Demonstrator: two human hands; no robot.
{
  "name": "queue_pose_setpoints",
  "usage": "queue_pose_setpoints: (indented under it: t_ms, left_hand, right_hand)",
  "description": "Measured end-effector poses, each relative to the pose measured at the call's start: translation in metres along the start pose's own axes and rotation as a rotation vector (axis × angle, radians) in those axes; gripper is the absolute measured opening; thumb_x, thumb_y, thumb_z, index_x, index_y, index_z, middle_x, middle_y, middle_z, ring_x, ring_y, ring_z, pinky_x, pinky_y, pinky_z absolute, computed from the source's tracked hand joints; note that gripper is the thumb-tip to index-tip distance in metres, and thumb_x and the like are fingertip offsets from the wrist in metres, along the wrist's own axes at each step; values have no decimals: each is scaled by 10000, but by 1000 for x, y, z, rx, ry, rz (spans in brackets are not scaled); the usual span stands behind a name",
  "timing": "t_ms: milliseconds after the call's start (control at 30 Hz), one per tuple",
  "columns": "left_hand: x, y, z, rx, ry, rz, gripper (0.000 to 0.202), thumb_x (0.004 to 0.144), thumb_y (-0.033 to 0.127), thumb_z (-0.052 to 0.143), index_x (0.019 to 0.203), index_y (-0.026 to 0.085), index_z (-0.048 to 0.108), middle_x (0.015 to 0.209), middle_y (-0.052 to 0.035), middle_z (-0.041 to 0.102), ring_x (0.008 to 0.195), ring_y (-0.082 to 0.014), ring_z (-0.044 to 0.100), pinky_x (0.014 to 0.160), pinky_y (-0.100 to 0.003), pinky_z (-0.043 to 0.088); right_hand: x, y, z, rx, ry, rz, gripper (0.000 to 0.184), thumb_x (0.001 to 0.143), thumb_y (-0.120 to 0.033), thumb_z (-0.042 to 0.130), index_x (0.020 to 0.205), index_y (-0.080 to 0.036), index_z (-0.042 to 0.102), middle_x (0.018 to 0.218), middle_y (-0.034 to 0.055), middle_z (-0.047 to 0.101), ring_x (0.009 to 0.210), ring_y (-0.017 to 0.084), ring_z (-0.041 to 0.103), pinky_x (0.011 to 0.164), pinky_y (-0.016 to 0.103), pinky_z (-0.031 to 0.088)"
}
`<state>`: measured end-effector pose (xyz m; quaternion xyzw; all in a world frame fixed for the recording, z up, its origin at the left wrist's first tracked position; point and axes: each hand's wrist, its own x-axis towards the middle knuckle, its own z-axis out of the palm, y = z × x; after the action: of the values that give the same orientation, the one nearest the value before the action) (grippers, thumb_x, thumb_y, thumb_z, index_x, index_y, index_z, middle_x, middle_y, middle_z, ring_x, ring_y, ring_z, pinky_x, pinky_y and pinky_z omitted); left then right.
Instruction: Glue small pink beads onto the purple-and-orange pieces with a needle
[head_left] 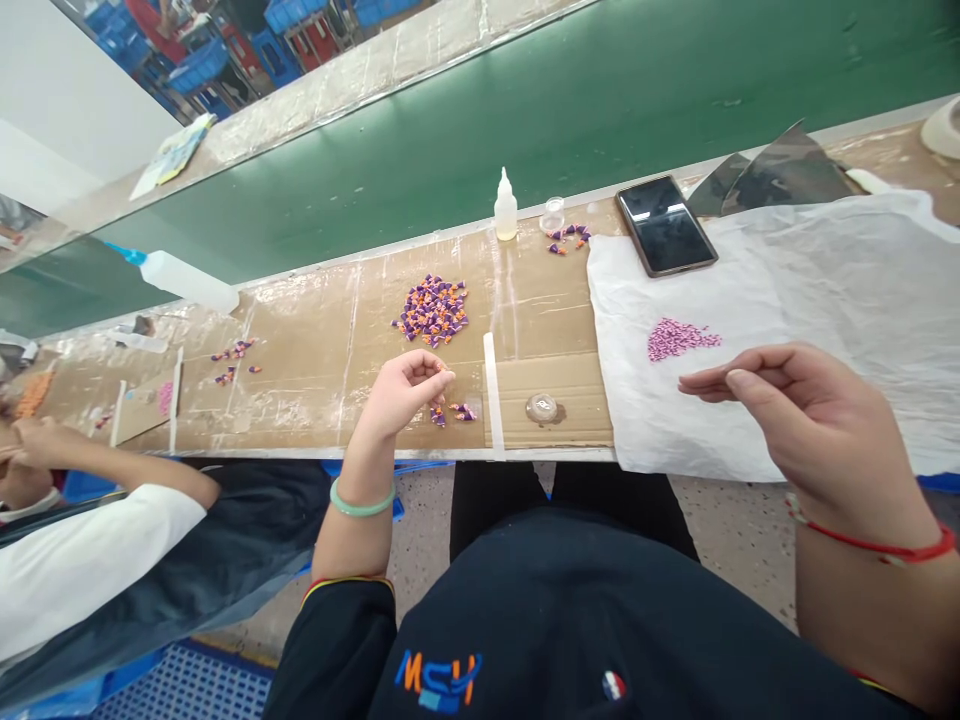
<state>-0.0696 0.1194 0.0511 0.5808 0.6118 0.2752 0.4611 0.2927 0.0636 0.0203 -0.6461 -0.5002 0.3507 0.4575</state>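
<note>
My left hand is closed in a pinch above the cardboard, close to a few small purple-and-orange pieces. What its fingertips hold, if anything, is too small to make out. Behind it lies a pile of similar purple-and-orange pieces. Over the white cloth, my right hand has its thumb pressed to the fingers; anything between them cannot be made out. Just beyond those fingertips is a heap of tiny pink-and-white bits. Between my hands, a small clear round dish sits on a cardboard piece.
A dropper bottle, a small clear cup and a phone stand or lie toward the back. A green panel rises behind. At left are a larger bottle and a co-worker's arm.
</note>
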Motion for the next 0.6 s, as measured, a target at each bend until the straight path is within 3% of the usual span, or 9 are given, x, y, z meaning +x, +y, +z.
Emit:
queue_pose_setpoints:
  t_ms: [367, 500, 600]
  left_hand:
    - [-16, 12, 11, -191, -17, 26, 298, 693, 410, 758, 743, 197, 556, 553, 42, 547, 460, -88, 513, 474, -229, 459]
    - [-18, 12, 11, -166, 14, 57, 288, 711, 414, 745, 737, 202, 552, 562, 43, 540, 451, -85, 504, 463, -230, 453]
    - [-21, 9, 15, -165, 30, 77, 261, 709, 397, 751, 727, 208, 572, 553, 42, 545, 437, -88, 496, 450, -234, 442]
  right_hand:
    - [1, -4, 3, 10, -11, 8, 221, 796, -432, 662, 847, -218, 635, 873, 83, 750, 836, 291, 714, 835, 556, 557]
    - [2, -1, 5, 34, -6, 6, 214, 806, -417, 669, 851, -211, 632, 863, 80, 747, 833, 273, 715, 810, 500, 572]
    - [7, 6, 4, 31, 18, -88, 172, 850, -380, 657, 880, -212, 636, 887, 70, 735, 845, 248, 709, 774, 428, 583]
